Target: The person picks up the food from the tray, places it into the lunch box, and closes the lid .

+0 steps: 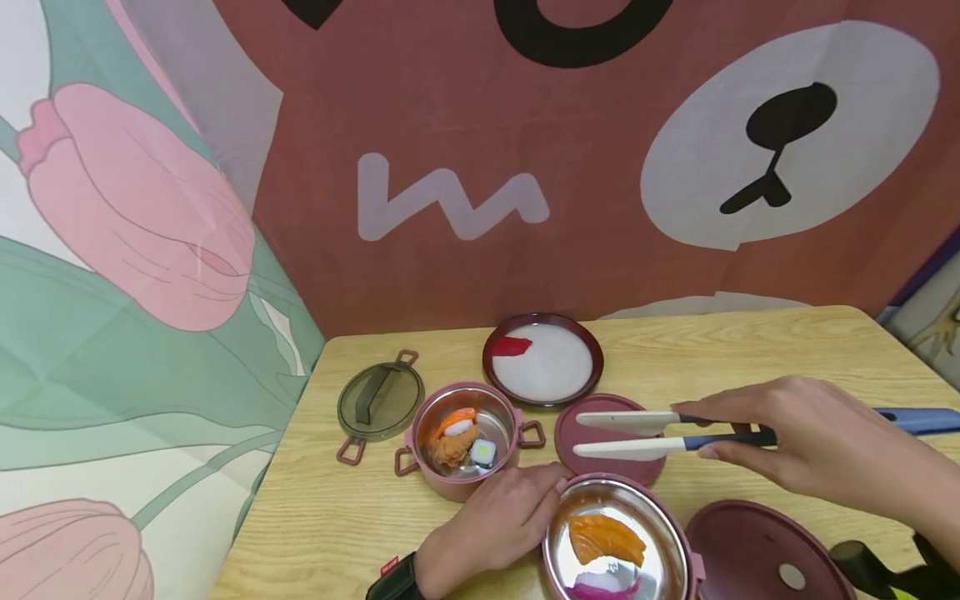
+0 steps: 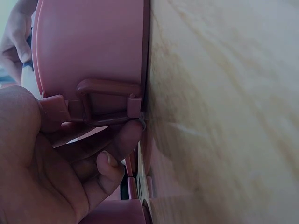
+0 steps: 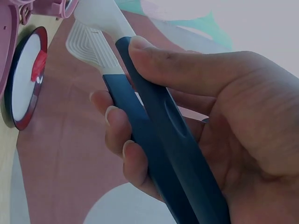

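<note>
Pinching a pair of tongs with dark-blue handles and smooth white arms (image 1: 667,447) between the thumb and bent fingers of the right hand (image 1: 813,442), over the right side of the scene. Holding the two white arms apart and pointing them left, above a flat round burgundy disc (image 1: 626,472). Gripping, with the curled fingers of the left hand (image 1: 506,518), the looped pink handle (image 2: 107,87) on the left side of a round pink pot with a shiny steel interior (image 1: 662,533) in the near middle; wearing a dark band (image 1: 397,581) on the left wrist.

Looking down into the near pot at an orange, pale-striped, fish-like slice (image 1: 606,539) and, nearer, a purple-and-white piece (image 1: 600,589), running partly out of view. Seeing, farther left, a second steel-lined pink pot (image 1: 492,417) containing an orange-and-white shrimp-like piece (image 1: 457,422), a brown crumbed lump (image 1: 454,448) and a small white cube with a yellow-green centre (image 1: 483,452).

Seeing, just left of that pot, a round smoky see-through lid (image 1: 397,402) with a grey bar grip. Finding, in the far middle, a shallow round white dish with a dark-red rim (image 1: 555,367), bearing a flat red piece (image 1: 512,347) at its left. Spotting, at near right, a large round dark-red lid (image 1: 738,546) with a pale round spot. Working over a pale wooden table (image 1: 300,533), facing a reddish-brown bear-print cloth (image 1: 450,283).
</note>
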Tool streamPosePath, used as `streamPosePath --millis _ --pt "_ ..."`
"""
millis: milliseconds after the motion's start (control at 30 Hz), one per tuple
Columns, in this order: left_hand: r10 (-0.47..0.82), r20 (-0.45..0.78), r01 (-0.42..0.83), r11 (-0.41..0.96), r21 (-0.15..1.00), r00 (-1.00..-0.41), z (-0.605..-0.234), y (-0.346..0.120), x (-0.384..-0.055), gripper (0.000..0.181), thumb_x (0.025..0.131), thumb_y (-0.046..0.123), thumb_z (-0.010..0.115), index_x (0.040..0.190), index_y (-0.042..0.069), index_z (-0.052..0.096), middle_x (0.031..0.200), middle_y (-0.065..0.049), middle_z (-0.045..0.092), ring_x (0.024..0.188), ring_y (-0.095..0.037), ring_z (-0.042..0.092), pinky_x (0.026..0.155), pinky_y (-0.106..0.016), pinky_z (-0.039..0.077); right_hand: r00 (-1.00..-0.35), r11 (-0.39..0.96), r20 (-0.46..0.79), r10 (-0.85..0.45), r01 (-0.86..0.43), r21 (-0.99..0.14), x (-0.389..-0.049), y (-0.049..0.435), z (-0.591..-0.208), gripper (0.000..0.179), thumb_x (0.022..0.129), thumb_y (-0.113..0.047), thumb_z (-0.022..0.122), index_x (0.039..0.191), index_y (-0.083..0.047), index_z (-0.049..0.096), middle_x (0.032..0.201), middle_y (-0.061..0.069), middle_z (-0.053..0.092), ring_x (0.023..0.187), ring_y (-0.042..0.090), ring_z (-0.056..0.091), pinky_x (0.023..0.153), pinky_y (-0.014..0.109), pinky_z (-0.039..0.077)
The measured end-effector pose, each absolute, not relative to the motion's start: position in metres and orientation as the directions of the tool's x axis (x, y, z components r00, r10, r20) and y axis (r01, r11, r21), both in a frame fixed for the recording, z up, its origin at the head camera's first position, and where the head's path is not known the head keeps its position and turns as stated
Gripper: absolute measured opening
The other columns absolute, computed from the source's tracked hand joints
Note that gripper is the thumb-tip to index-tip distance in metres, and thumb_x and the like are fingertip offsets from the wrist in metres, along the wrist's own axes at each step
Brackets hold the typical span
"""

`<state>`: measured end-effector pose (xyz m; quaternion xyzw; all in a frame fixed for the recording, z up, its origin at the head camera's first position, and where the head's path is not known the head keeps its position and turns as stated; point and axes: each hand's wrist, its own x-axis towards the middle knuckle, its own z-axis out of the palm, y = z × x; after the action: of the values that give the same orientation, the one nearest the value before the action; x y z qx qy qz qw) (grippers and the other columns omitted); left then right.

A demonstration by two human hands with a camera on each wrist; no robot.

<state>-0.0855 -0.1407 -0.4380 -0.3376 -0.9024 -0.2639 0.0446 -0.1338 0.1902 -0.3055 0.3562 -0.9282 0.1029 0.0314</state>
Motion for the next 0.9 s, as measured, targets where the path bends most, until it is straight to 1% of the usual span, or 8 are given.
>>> streamPosePath --millis 167,300,400,500,633,767,867,900 --pt "0.589 0.259 0.635 0.626 0.452 -0.766 -0.438 -0.141 -0.086 0.031 0.113 0.029 0.029 0.112 0.026 0.06 0.092 0.017 0.059 0.078 0.005 0.051 0.073 -0.011 0.042 -0.719 0.697 0.206 -0.663 -0.694 -0.181 -0.146 0.186 -0.307 0.043 0.082 -0.032 0.086 0.124 -0.031 0.074 0.107 -0.008 0.078 0.063 -0.011 0.045 0.053 0.018 0.036" --pt "0.591 0.256 0.635 0.624 0.456 -0.765 -0.437 -0.141 -0.086 0.031 0.113 0.029 0.029 0.113 0.025 0.061 0.096 0.015 0.062 0.082 0.005 0.054 0.075 -0.011 0.044 -0.698 0.672 0.237 -0.676 -0.716 -0.191 -0.155 0.181 -0.31 0.043 0.082 -0.029 0.086 0.123 -0.03 0.075 0.104 -0.012 0.078 0.059 -0.011 0.04 0.054 0.018 0.035" --pt "0.591 0.253 0.632 0.62 0.465 -0.766 -0.437 -0.141 -0.086 0.031 0.113 0.029 0.03 0.113 0.025 0.061 0.095 0.016 0.061 0.081 0.006 0.053 0.075 -0.01 0.043 -0.687 0.659 0.253 -0.682 -0.726 -0.196 -0.162 0.176 -0.312 0.043 0.081 -0.028 0.087 0.123 -0.029 0.075 0.102 -0.013 0.077 0.053 -0.009 0.033 0.051 0.018 0.034" --pt "0.592 0.253 0.632 0.616 0.47 -0.765 -0.437 -0.141 -0.086 0.031 0.113 0.029 0.03 0.112 0.025 0.06 0.093 0.017 0.059 0.079 0.006 0.051 0.073 -0.009 0.041 -0.672 0.647 0.276 -0.688 -0.739 -0.186 -0.167 0.17 -0.314 0.044 0.08 -0.026 0.088 0.122 -0.029 0.075 0.102 -0.012 0.077 0.05 -0.008 0.029 0.049 0.018 0.032" --pt "0.59 0.252 0.632 0.626 0.457 -0.767 -0.437 -0.141 -0.086 0.03 0.113 0.029 0.03 0.111 0.025 0.06 0.091 0.016 0.058 0.079 0.005 0.052 0.073 -0.01 0.041 -0.687 0.66 0.258 -0.679 -0.725 -0.195 -0.172 0.165 -0.314 0.043 0.082 -0.026 0.087 0.123 -0.029 0.075 0.101 -0.011 0.077 0.048 -0.007 0.029 0.048 0.019 0.031" --pt "0.587 0.242 0.626 0.638 0.449 -0.773 -0.436 -0.141 -0.086 0.03 0.113 0.03 0.03 0.11 0.025 0.059 0.09 0.016 0.056 0.079 0.005 0.052 0.072 -0.011 0.041 -0.706 0.676 0.232 -0.669 -0.708 -0.205 -0.178 0.159 -0.314 0.042 0.083 -0.026 0.086 0.123 -0.028 0.075 0.09 -0.016 0.074 0.047 -0.005 0.031 0.046 0.019 0.032" --pt "0.586 0.232 0.62 0.643 0.45 -0.776 -0.436 -0.141 -0.086 0.03 0.113 0.031 0.029 0.109 0.026 0.058 0.09 0.017 0.055 0.08 0.005 0.052 0.072 -0.011 0.041 -0.719 0.691 0.214 -0.661 -0.694 -0.203 -0.183 0.156 -0.315 0.042 0.083 -0.026 0.086 0.123 -0.027 0.075 0.077 -0.02 0.067 0.047 -0.004 0.031 0.045 0.02 0.032" --pt "0.587 0.23 0.619 0.643 0.45 -0.776 -0.436 -0.141 -0.086 0.03 0.113 0.031 0.029 0.108 0.026 0.058 0.09 0.017 0.055 0.08 0.005 0.052 0.072 -0.011 0.041 -0.723 0.694 0.211 -0.658 -0.691 -0.202 -0.185 0.155 -0.316 0.042 0.083 -0.026 0.086 0.124 -0.027 0.076 0.077 -0.02 0.066 0.048 -0.004 0.032 0.045 0.02 0.032"
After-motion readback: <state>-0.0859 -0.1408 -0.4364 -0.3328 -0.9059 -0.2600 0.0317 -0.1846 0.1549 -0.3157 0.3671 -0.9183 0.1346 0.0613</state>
